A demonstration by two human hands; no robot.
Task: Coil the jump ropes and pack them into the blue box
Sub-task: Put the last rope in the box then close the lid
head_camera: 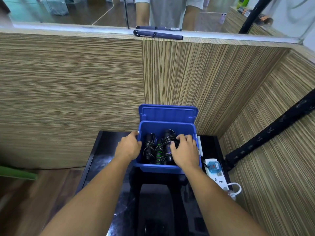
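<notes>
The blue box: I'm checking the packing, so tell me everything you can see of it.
The blue box is a glossy plastic tub standing upright on a black table, its lid raised behind it. A white latch shows on its right side. Coiled black jump ropes lie inside. The left hand grips its left rim; the right hand reaches in, fingers curled round the ropes.
</notes>
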